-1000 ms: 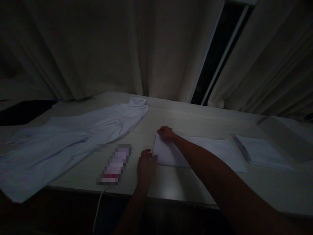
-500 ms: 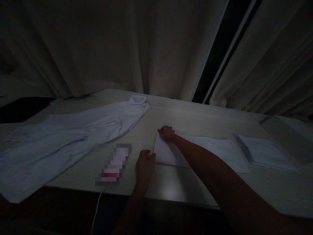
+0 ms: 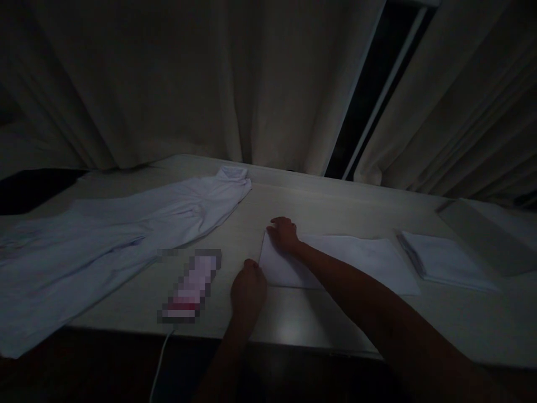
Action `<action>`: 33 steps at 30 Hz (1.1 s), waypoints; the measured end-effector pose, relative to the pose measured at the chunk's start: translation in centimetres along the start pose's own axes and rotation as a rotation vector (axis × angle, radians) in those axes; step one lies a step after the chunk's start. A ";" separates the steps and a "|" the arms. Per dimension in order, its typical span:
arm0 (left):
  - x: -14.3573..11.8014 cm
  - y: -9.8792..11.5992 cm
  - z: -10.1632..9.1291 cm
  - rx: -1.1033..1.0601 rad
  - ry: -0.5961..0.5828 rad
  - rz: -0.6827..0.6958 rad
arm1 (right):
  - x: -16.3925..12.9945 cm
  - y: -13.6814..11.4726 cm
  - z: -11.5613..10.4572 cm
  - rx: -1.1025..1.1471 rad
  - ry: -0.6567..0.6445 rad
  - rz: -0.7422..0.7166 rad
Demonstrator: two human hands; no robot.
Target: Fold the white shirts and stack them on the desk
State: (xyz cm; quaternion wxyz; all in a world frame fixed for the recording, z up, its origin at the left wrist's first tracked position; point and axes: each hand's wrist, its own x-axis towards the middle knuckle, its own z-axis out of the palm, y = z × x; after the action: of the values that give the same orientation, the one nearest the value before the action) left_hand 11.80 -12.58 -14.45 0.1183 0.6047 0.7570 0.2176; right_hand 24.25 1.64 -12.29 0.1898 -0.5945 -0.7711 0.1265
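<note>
A long folded white cloth (image 3: 356, 252) lies flat on the table, partly covered by my right forearm. My right hand (image 3: 284, 234) rests on its far left corner, palm down, with thumb and fingers apart. At the near left corner, my left hand (image 3: 248, 288) is closed, its fingers curled at the cloth's edge; the fingertips are partly hidden. Spread out to the left is a white collared shirt (image 3: 168, 215) with sleeve folds showing. Right of the long cloth sits a smaller folded white cloth (image 3: 451, 260).
A phone-like object with a blurred screen (image 3: 193, 288) lies left of my left hand, its white cable (image 3: 161, 352) hanging over the table's front edge. A flat, pale sheet-like item (image 3: 495, 235) is at far right, a dark item (image 3: 37, 187) at far left. Curtains (image 3: 277, 84) hang behind.
My right hand's fingers have gone from a pinch at the far corner to spread on the cloth. My left fingers have curled in more. The view has shifted slightly.
</note>
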 end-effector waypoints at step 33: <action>-1.0 12.2 5.9 0.099 -0.066 0.806 | -16.1 17.6 -8.0 -0.262 -0.055 0.018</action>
State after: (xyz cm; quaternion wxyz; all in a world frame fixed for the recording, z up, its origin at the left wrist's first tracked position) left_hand 25.24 -10.35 -13.97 0.0188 0.8645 0.4648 0.1904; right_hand 46.63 -9.56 -14.77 0.0880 -0.6172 -0.7807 0.0426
